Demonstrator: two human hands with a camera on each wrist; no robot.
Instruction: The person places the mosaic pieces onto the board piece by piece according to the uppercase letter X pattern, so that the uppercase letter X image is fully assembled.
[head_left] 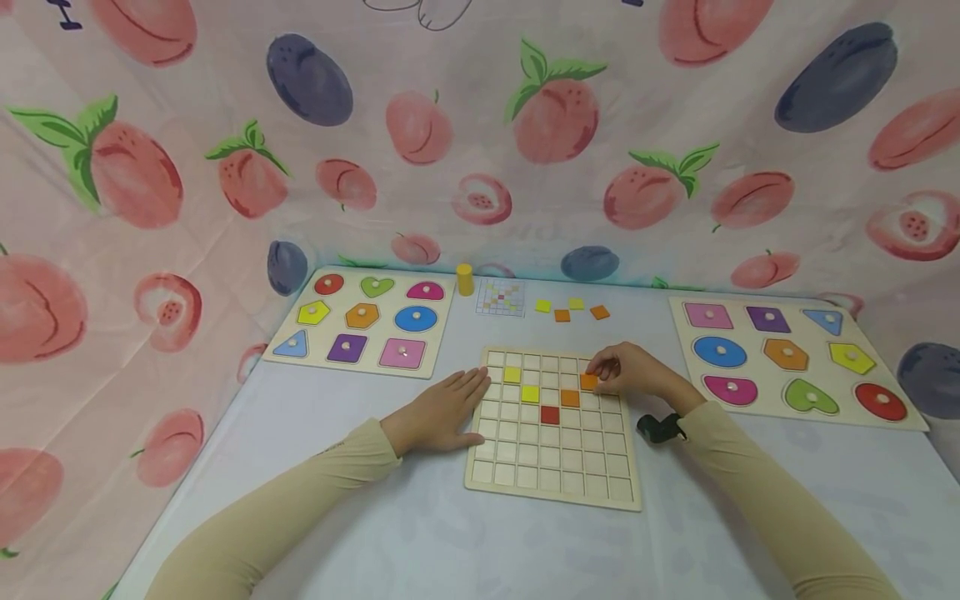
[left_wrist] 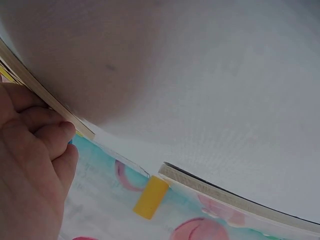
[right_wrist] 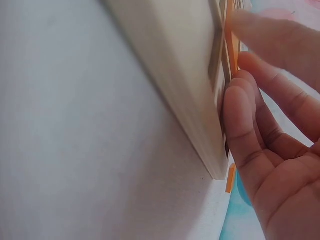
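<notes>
A wooden grid board (head_left: 551,475) lies on the white table with colored square tiles in some cells. Two yellow tiles (head_left: 530,394), a red tile (head_left: 550,415) and an orange tile (head_left: 570,398) sit in it. At the board's upper right, my right hand (head_left: 633,371) pinches another orange tile (head_left: 588,382) at its cell; the right wrist view shows thumb and finger against that tile (right_wrist: 231,45). My left hand (head_left: 442,412) rests on the board's left edge, thumb spread from the fingers. In the left wrist view, part of the left hand (left_wrist: 32,165) hides the board's edge.
Behind the board lie loose tiles (head_left: 562,316), a small pattern card (head_left: 501,297) and a yellow cylinder (head_left: 465,280). Shape puzzle boards stand left (head_left: 382,321) and right (head_left: 757,354). A dark object (head_left: 660,429) is by the right wrist. Fruit-print cloth (head_left: 480,125) hangs behind.
</notes>
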